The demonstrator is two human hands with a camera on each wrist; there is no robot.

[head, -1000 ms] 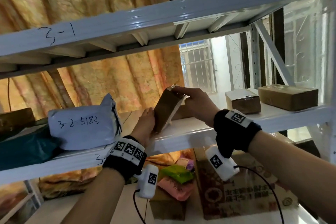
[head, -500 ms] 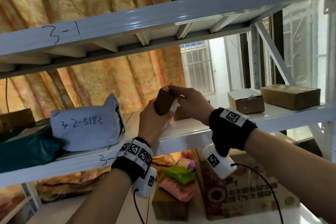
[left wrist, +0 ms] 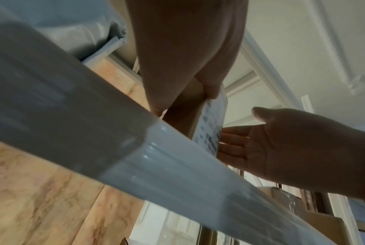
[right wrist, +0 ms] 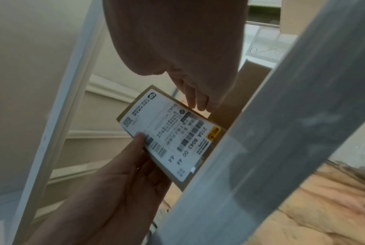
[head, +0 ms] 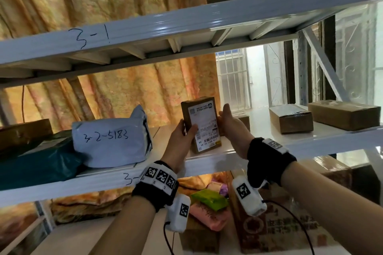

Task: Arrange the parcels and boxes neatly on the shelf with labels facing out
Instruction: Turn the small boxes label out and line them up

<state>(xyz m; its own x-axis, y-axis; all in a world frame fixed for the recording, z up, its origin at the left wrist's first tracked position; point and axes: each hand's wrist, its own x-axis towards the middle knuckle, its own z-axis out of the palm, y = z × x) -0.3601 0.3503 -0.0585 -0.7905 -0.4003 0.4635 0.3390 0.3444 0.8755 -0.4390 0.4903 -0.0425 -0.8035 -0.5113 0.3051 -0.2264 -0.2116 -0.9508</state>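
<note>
Steel shelf [head: 207,160] edge: small box [head: 200,124] stands upright between both hands, label out. Left hand [head: 182,141] grips it, right hand [head: 232,128] flat-fingered alongside. Narrow base, likely topples forward on release.

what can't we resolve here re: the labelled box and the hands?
- Small box: small label print blurred in the head view; right wrist view only partly sharper.
- Right hand: fingers hidden behind the box.
- Box's base contact with the shelf: hidden by the shelf's front edge.
</note>
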